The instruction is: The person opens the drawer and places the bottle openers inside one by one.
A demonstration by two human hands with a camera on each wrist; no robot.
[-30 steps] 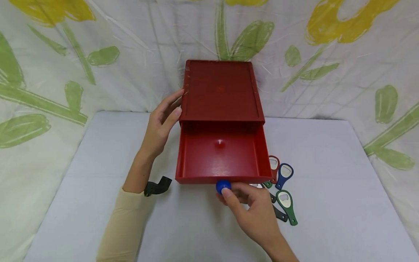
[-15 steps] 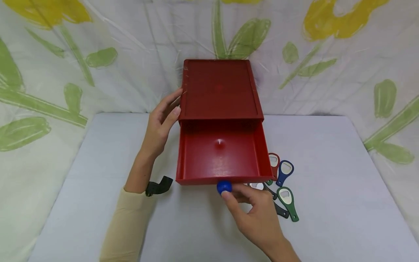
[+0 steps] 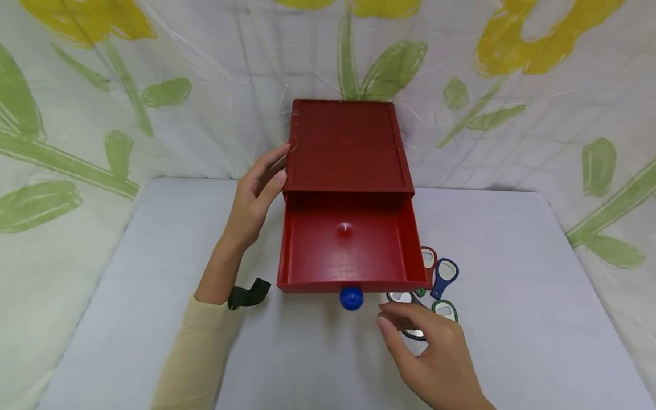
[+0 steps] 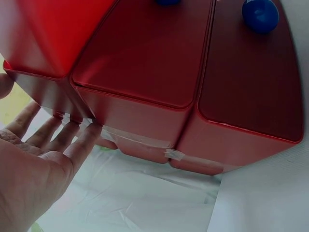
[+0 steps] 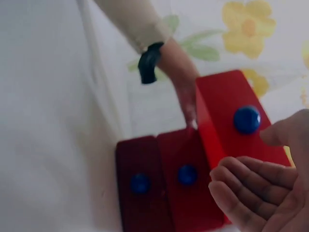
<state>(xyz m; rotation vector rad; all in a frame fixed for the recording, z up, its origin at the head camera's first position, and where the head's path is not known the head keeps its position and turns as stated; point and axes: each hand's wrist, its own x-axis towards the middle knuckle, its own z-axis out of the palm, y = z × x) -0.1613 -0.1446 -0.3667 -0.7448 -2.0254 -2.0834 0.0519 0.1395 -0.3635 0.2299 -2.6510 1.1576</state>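
Note:
A red drawer cabinet (image 3: 348, 145) stands at the back of the table, its top drawer (image 3: 338, 253) pulled out with nothing inside. The drawer front carries a round blue knob (image 3: 351, 298). My left hand (image 3: 248, 199) rests its fingertips against the cabinet's left side, fingers fairly straight, as the left wrist view also shows. Just right of the knob, apart from it, is my right hand (image 3: 435, 350), fingers loosely bent and holding nothing. In the right wrist view two lower drawers (image 5: 145, 208) with blue knobs are closed.
Several bottle openers lie right of the drawer, among them a blue bottle opener (image 3: 445, 277) and a green-rimmed one partly behind my right hand. A black strap (image 3: 251, 294) sits at my left wrist. A flower-patterned cloth (image 3: 205, 74) hangs behind the white table (image 3: 512, 285).
My right hand has let go of the blue knob and moved right and towards me, over the bottle openers. The drawer stays pulled out. My left hand keeps its place on the cabinet.

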